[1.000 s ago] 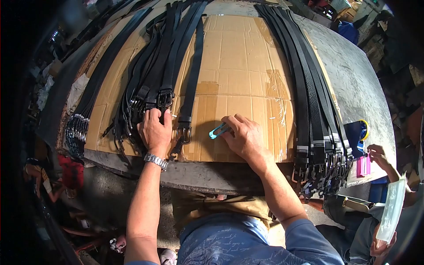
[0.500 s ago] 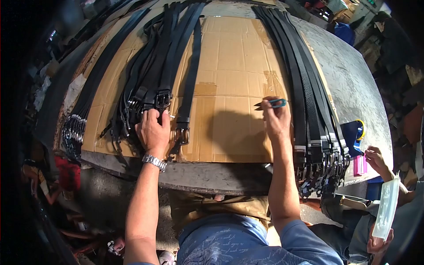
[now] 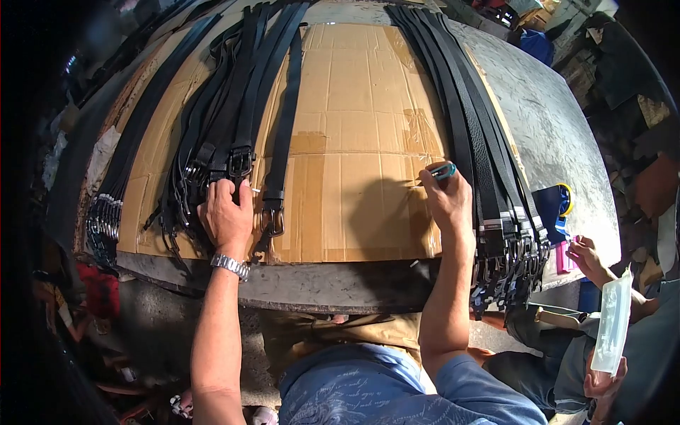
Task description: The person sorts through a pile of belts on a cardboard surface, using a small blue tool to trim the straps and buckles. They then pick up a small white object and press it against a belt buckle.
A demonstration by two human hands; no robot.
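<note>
My left hand (image 3: 227,218), with a metal watch (image 3: 230,266) at its wrist, has its fingers curled on the end of a black belt (image 3: 241,161), just below the buckle. A small white bit shows beside the thumb. That belt lies on a loose pile of black belts (image 3: 205,127). A single belt (image 3: 285,134) with a dark metal buckle (image 3: 273,221) lies just to its right. In my right hand (image 3: 450,202) is a pair of small thread snips (image 3: 444,171) with teal handles, held above the cardboard (image 3: 347,142). Its blades are mostly hidden by the fingers.
A thick row of belts (image 3: 467,127) with pale labels lies on the right, buckles over the table's front edge. Another bundle (image 3: 142,127) lies far left. A blue and yellow tape dispenser (image 3: 554,205) stands right, near another person's hand (image 3: 589,258) and a pink object (image 3: 564,258).
The whole view has shifted slightly left. My right hand has turned, so the snips' blades point less clearly outward. My left hand stays on the same belt end.
</note>
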